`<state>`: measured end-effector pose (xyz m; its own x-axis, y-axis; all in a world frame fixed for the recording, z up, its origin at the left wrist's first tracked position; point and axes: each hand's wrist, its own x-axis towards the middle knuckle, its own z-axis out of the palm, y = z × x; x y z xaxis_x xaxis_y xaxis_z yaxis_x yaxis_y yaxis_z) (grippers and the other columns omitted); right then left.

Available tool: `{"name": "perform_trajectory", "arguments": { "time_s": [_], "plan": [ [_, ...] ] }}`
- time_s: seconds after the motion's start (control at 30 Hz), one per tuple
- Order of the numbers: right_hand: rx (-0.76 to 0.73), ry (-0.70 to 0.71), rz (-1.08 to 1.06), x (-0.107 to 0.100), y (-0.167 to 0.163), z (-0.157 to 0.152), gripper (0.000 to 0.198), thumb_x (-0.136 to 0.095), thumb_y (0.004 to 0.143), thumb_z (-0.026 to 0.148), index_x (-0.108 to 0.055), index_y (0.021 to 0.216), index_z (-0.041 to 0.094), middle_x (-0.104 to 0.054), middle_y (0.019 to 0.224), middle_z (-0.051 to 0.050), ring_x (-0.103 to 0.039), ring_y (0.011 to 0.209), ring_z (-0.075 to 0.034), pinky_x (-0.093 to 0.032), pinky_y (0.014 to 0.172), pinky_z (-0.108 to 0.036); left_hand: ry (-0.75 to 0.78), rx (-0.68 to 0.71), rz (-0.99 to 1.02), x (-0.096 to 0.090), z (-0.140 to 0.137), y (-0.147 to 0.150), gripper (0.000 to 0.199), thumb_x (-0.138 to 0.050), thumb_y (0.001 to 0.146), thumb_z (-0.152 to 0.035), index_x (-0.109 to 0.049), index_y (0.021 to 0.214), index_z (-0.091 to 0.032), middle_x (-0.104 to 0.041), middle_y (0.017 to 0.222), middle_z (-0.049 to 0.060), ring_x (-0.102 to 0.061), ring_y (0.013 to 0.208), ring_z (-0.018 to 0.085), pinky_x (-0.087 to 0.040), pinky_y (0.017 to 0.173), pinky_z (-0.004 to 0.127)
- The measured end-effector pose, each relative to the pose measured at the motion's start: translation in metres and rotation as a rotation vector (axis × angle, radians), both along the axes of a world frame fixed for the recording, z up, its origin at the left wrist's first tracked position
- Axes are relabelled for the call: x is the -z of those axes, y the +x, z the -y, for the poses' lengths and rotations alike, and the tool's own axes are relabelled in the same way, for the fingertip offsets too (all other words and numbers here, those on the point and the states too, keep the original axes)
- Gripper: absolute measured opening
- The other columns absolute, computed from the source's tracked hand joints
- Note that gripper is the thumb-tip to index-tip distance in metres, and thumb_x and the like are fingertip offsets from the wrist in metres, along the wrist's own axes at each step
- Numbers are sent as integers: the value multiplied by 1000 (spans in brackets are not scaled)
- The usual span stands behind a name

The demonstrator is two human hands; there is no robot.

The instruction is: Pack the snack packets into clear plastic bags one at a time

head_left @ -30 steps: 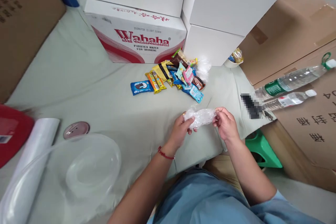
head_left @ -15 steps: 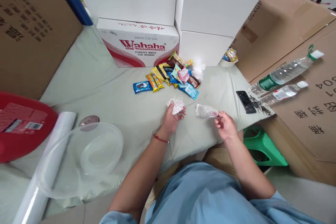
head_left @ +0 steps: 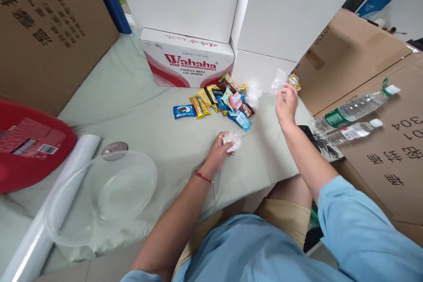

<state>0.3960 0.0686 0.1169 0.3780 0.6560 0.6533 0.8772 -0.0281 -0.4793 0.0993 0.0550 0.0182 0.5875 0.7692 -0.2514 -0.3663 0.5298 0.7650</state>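
My left hand (head_left: 218, 153) is closed around a crumpled wad of clear plastic (head_left: 234, 141), just in front of the snack pile. Out to the right and farther back, my right hand (head_left: 287, 103) pinches a thin clear plastic bag (head_left: 279, 80) that stands up above the fingertips. Beside that hand, a gold-wrapped snack (head_left: 294, 81) shows; the white bowl around it is mostly hidden behind the hand. Several packaged snacks (head_left: 228, 99) lie heaped mid-table, with a blue packet (head_left: 185, 111) at the left end and crumpled clear plastic (head_left: 254, 96) at the right.
A Wahaba-style white and red water carton (head_left: 191, 68) stands behind the snacks. To the left are a large clear plastic basin (head_left: 150, 172), a white roll (head_left: 62, 185) and a red container (head_left: 33, 150). Two water bottles (head_left: 355, 110) and a dark phone (head_left: 307, 132) lie at right, beside cardboard boxes (head_left: 373, 154).
My right hand has moved away and to the right, carrying the plastic bag from the table front to near the white bowl. My left hand keeps its plastic wad, now gripped tighter.
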Motion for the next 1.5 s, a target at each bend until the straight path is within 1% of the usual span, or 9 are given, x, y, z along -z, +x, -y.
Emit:
{"name": "perform_trajectory", "arguments": {
  "time_s": [0.13,0.23,0.37,0.43,0.57,0.67,1.07,1.27,1.5],
  "plan": [
    [10,-249,103,22,18,-91,18,-52,97,23,-68,102,17,-62,135,-20,-50,133,-34,-35,119,-60,3,29,0,3,-3,-2,54,-93,58,-35,-59,98,-22,-65,89,-2,-62,74,12,-50,61,22],
    [-54,-487,60,40,18,-114,31,-61,94,26,-66,120,10,-62,136,-23,-51,134,-36,-37,119,-59,5,50,-14,5,-4,-4,48,-91,62,-37,-60,94,-21,-66,86,-2,-62,74,13,-51,68,25],
    [-6,-229,42,47,-7,-64,45,-56,100,34,-57,140,15,-50,156,-20,-42,149,-34,-37,122,-54,16,78,-8,5,-3,-3,43,-87,65,-36,-63,97,-20,-73,97,5,-68,87,19,-51,78,31],
    [-16,-142,-56,49,-30,-21,35,-51,102,38,-63,129,20,-62,141,-17,-56,135,-31,-47,114,-50,13,68,17,4,-2,-1,45,-87,65,-33,-60,100,-21,-75,104,6,-69,92,19,-51,80,31],
    [-281,-288,-600,65,-83,53,32,-53,101,51,-69,102,23,-73,88,-4,-69,75,-20,-59,74,-36,16,16,31,2,2,5,51,-89,67,-34,-50,98,-25,-75,103,2,-67,86,15,-48,77,27],
    [-458,-369,-812,79,-112,81,37,-62,96,59,-72,97,23,-74,87,-2,-66,72,-17,-55,68,-30,91,5,-5,5,5,8,47,-87,74,-42,-51,98,-25,-73,101,0,-65,84,14,-48,77,26],
    [-262,-153,-1068,96,-130,109,35,-78,86,57,-69,83,24,-61,67,3,-54,60,-14,-46,61,-28,448,-182,-300,11,5,2,34,-80,85,-48,-61,94,-23,-60,89,-1,-55,79,12,-47,74,24],
    [-345,-163,-881,86,-155,109,28,-76,89,53,-75,87,25,-68,88,-3,-59,72,-17,-48,66,-31,435,-3,-252,6,7,4,34,-82,84,-49,-66,93,-21,-64,82,-1,-56,75,13,-47,72,26],
    [-194,-131,-1157,90,-147,105,32,-81,82,54,-70,82,24,-58,67,3,-49,60,-14,-43,59,-29,233,-76,-130,7,-1,3,34,-87,76,-47,-66,84,-21,-65,76,-2,-57,72,11,-47,68,23]
  ]
}}
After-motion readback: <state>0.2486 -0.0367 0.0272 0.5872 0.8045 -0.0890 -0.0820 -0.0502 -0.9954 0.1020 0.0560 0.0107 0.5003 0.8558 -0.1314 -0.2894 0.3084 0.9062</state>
